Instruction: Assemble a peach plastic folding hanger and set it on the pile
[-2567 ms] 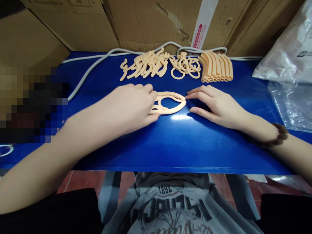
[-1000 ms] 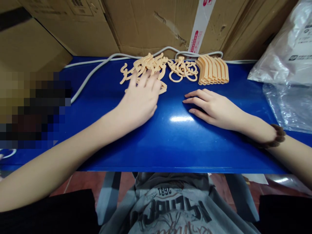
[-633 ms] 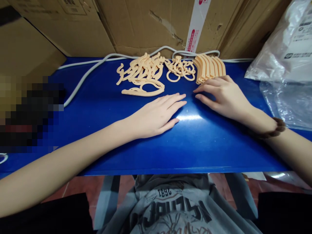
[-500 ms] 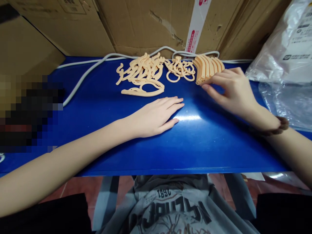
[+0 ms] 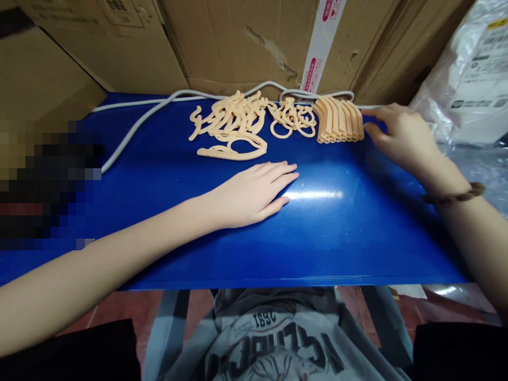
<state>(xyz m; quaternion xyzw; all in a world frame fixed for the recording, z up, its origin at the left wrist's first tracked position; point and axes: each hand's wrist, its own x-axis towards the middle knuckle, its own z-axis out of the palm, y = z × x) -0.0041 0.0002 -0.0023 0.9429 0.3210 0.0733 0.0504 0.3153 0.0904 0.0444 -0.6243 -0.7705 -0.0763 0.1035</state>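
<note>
My left hand [image 5: 257, 194] lies flat, palm down, on the blue tabletop [image 5: 238, 256], its fingers stretched out and nothing held. Just right of the neat stack of curved beige pieces [image 5: 339, 123] is my right hand [image 5: 405, 135], thumb and forefinger apart and pointing at the stack's right end. No object shows in it; whether a fingertip touches the stack I cannot tell. Left of the stack lie a small heap of beige pieces with rings [image 5: 292, 117] and a larger heap of wavy beige pieces [image 5: 238, 114]. A flat looped beige piece [image 5: 234, 153] lies before them.
Cardboard boxes [image 5: 238, 47] stand along the back edge. A grey-white cable [image 5: 137, 129] runs behind the pieces and curves toward the left. Clear plastic packaging with a printed label [image 5: 480, 79] sits at the right. Part of the left side is pixelated.
My right hand has moved right, from the front of the curved stack to beside its right end. The stack now stands straighter and its front ends line up. My left hand stays put.
</note>
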